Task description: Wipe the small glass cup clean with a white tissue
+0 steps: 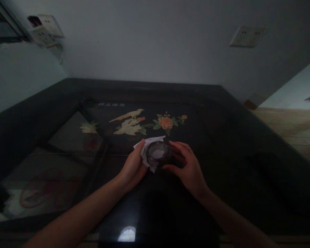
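A clear glass (pixel 157 153), round-rimmed and see-through, is held between my two hands above the dark table. My left hand (pixel 134 165) is closed on a crumpled white tissue (pixel 144 155), which lies against the glass's left side and sticks out above and below it. On the other side, my right hand (pixel 184 161) has its fingers and thumb curved round the glass. A ring shows on one of its fingers. The fingertips of my left hand are hidden behind the tissue.
The glossy black table (pixel 170 193) carries a bird-and-flower picture (pixel 130 124) and reflects light near its front edge. Behind it stands a pale wall with sockets at the right (pixel 248 36) and a power strip (pixel 43 37) at the left. Wooden flooring (pixel 294 122) shows at right.
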A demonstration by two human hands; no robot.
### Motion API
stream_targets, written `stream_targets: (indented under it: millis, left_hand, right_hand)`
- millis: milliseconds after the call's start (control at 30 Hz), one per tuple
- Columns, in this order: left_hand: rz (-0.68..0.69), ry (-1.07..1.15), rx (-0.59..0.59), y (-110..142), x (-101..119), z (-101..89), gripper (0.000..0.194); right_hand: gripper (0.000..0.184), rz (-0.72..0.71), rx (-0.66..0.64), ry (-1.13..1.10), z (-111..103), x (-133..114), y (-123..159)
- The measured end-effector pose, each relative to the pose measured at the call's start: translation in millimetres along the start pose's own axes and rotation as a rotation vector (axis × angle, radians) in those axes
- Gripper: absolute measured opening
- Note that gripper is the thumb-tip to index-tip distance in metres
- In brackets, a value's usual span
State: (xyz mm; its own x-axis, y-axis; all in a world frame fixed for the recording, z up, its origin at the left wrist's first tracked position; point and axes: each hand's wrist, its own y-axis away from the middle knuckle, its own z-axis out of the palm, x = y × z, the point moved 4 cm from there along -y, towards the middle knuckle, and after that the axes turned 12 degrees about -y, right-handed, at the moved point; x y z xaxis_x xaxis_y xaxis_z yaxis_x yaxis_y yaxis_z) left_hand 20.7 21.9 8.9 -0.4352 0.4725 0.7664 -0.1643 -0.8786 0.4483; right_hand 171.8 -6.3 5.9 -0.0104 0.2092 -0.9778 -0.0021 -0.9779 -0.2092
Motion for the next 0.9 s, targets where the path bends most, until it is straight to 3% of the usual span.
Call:
stream_targets:
  millis: [133,267,333,467,600,800,900]
  left_hand:
    - [0.012,0.054,0.079,5,-1,0.8,0.034]
    - [0.070,0.009,0.163,10,-8,-3.2,0.029]
    - [0.130,-0.062,0.106,9,-13,-4.5,0.030]
    - [0.333,-0.329,-0.027,10,-18,-7.3,0.037]
    - [0.455,-0.527,-0.049,17,-15,-7.1,0.043]
    - [0.526,-0.677,-0.108,24,4,-3.9,0.045]
    - [0.484,-0.646,-0.165,19,10,-4.2,0.045]
  right_hand:
    - [0.056,0.010,-0.031,0.023,5,2,3]
    - [0.074,0.057,-0.071,0.042,13,4,5]
    - [0.081,0.082,-0.054,0.026,14,5,6]
    - [0.078,0.110,0.006,-0.035,12,5,4]
    - [0.081,0.123,0.008,-0.073,9,2,3]
    - [0.078,0.055,-0.046,-0.022,9,-2,6]
    - [0.076,0.016,-0.078,-0.030,10,-4,8]
